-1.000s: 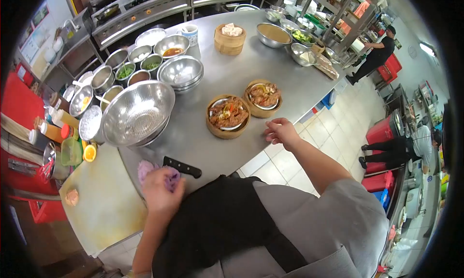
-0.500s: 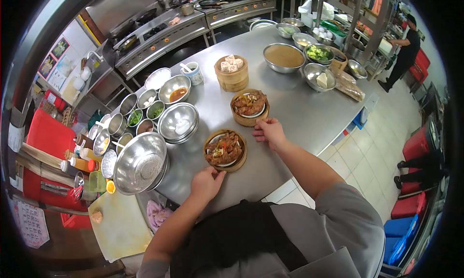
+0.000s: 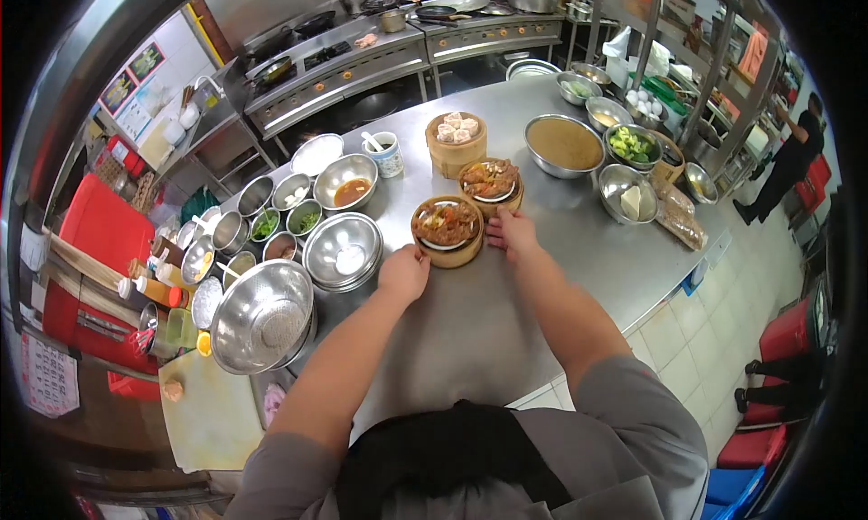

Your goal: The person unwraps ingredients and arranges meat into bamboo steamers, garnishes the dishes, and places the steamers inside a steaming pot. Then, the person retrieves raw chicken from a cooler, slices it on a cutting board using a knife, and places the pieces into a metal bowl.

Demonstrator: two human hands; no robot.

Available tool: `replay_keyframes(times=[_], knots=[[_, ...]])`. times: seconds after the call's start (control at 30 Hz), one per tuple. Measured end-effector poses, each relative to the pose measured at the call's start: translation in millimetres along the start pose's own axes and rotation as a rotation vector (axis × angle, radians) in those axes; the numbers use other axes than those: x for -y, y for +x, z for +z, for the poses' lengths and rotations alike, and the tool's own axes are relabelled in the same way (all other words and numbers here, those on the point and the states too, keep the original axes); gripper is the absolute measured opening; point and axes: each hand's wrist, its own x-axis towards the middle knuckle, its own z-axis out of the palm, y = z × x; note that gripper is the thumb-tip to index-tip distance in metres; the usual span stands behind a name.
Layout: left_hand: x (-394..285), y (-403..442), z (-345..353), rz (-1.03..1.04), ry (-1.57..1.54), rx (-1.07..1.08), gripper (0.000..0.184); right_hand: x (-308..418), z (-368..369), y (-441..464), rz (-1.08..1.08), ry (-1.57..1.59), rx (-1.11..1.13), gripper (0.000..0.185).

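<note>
Two round bamboo steamers stand close together on the steel worktable, each holding a white dish of reddish-brown braised pieces. My left hand has its fingers curled against the left side of the nearer steamer. Bent fingers of my right hand press at the front base of the farther steamer, close to the nearer one's right side. Behind them is a third bamboo steamer with several pale dumplings; the farther steamer sits right against its front.
Nested steel bowls and a large colander are at left, beside several small ingredient bowls. A wide bowl of brown liquid and a bowl of greens stand at right. Another person is at far right.
Both hands have moved forward with the two filled steamers, which now stand nearer each other and against the dumpling steamer. The camera view has shifted slightly.
</note>
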Motion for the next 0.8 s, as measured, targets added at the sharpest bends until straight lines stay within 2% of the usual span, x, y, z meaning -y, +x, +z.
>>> replay_keyframes(times=[0.07,0.1,0.2,0.23,0.3,0.37,0.43,0.5,0.6,0.7,0.8], knots=[[8.5,19.4,10.8,0.031,-0.128,0.030,0.036,14.3,0.0,7.6,0.010,-0.013,-0.001,0.027],[6.3,19.5,9.2,0.047,-0.193,0.048,0.043,21.7,-2.0,4.9,0.027,-0.070,0.034,0.039],[5.8,1.5,2.3,0.059,-0.254,0.092,0.061,33.0,-8.5,-12.6,0.035,-0.125,0.096,0.038],[3.5,-17.4,-8.2,0.083,-0.276,0.096,0.067,36.4,-12.4,-21.1,-0.030,-0.137,0.078,0.036],[17.2,-58.6,-10.2,0.208,-0.172,-0.032,0.063,42.5,-17.4,-41.8,-0.164,-0.163,0.076,0.032],[35.7,-127.8,-28.5,0.242,-0.329,0.080,0.053,43.7,-17.0,-77.6,-0.212,-0.050,0.030,0.030],[70.5,-205.2,-45.1,0.252,-0.451,0.159,0.045,33.4,-12.9,-110.4,-0.247,0.008,0.105,0.029],[111.5,-282.2,-63.3,0.189,-0.478,0.122,0.043,25.3,14.7,-149.0,-0.246,-0.045,0.170,0.027],[178.4,-387.5,-82.6,-0.096,-0.639,0.015,0.041,5.8,80.1,-204.6,-0.308,-0.117,0.498,0.027],[226.2,-487.3,-106.5,-0.348,-0.592,-0.230,0.040,-23.8,163.2,-280.0,-0.300,-0.261,0.942,0.026],[273.3,-585.4,-117.6,-0.510,-0.608,-0.402,0.044,-63.2,246.0,-375.1,-0.365,-0.387,1.330,0.028]])
